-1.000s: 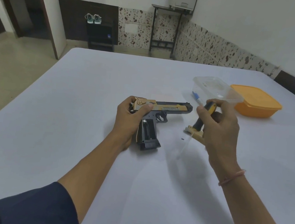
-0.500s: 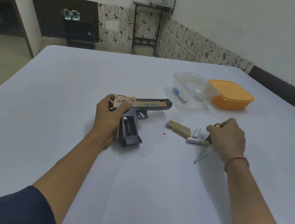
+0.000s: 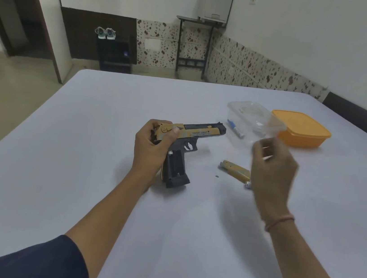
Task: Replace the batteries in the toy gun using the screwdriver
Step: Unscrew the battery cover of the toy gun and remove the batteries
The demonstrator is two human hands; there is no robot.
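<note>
Centrally on the smooth white worktop (image 3: 79, 171) lies the gold-and-black plastic toy gun (image 3: 198, 132), its boxy grip hollow and uncovered. The left hand (image 3: 152, 148) grips its rear. The right hand (image 3: 272, 170) hovers blurred with fingers curled above a flat gold cover (image 3: 235, 171); I cannot tell whether it holds anything.

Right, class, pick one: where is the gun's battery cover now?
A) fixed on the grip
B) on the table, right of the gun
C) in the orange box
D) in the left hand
B: the cover lies on the table to the right of the gun, whose grip compartment stands open.
</note>
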